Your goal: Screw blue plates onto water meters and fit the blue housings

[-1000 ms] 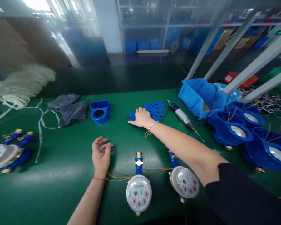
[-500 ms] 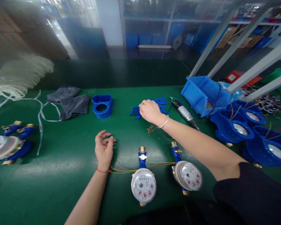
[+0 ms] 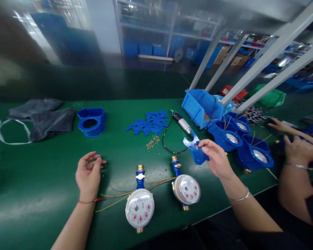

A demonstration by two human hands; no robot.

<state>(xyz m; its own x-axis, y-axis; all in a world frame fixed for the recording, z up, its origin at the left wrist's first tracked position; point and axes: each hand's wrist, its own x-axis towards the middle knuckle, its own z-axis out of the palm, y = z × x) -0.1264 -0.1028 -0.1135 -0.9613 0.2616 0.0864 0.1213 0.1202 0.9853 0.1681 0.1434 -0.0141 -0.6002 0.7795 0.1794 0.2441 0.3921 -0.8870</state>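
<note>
My right hand (image 3: 216, 157) pinches a thin blue plastic plate (image 3: 199, 154) with a curved cut-out, holding it in the air above the right water meter (image 3: 187, 189). My left hand (image 3: 89, 172) is over the table with loosely bent fingers apart and nothing in them. Between my hands lies another water meter (image 3: 140, 208), its round dial facing up and brass ends showing; thin coloured wires run from the meters. More blue plates (image 3: 149, 123) lie in a loose pile farther back, with small screws (image 3: 153, 142) scattered in front.
A blue housing (image 3: 92, 123) stands at back left beside grey cloths (image 3: 52, 118). An electric screwdriver (image 3: 182, 123) lies near a blue bin (image 3: 205, 107). Several blue housings with dials (image 3: 259, 152) crowd the right, where a co-worker's hands (image 3: 299, 149) are at work. Metal posts (image 3: 208, 59) rise behind.
My right hand has come back from the plate pile towards me and to the right, now holding one plate up. The view has turned right, bringing a co-worker's hands into sight.
</note>
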